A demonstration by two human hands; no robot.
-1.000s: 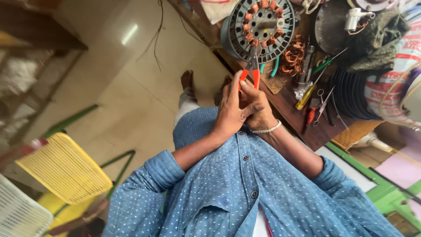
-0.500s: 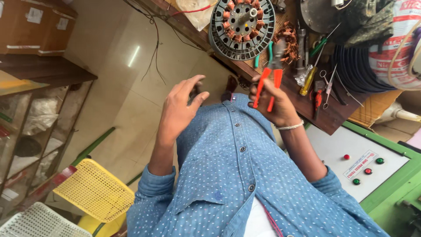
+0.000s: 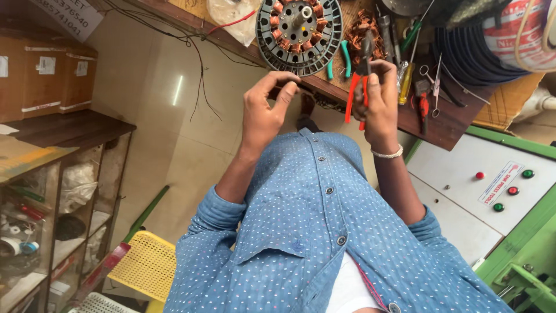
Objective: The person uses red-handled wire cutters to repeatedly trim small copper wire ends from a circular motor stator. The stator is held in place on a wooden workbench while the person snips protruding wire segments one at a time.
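Down past a blue dotted shirt (image 3: 324, 232) filling the lower middle, both forearms reaching up toward a wooden workbench (image 3: 446, 124) across the top. Off right, a white and green control cabinet (image 3: 463, 191) with red and green buttons and a slanted white label strip with red print. Off left, a dark shelf unit (image 3: 63, 191) packed with small goods, two brown cardboard boxes (image 3: 46, 81) on top, each with small white stickers, and a tilted white sign with dark print at the upper left corner. Below, a yellow perforated stool (image 3: 147, 264). On the bench, a round motor stator (image 3: 299, 35) ringed with copper windings, a dark cable coil (image 3: 469, 55) further right, a red and white spool beside it. Loose screwdrivers and scissors (image 3: 425, 87) scattered between, crowding the space behind the hands. Right hand (image 3: 379, 98) clamped around red-handled pliers (image 3: 359, 81), held upright just below the bench edge. Left hand (image 3: 267, 110) with fingertips pinched together just below the stator; whether anything sits between them, cannot tell.
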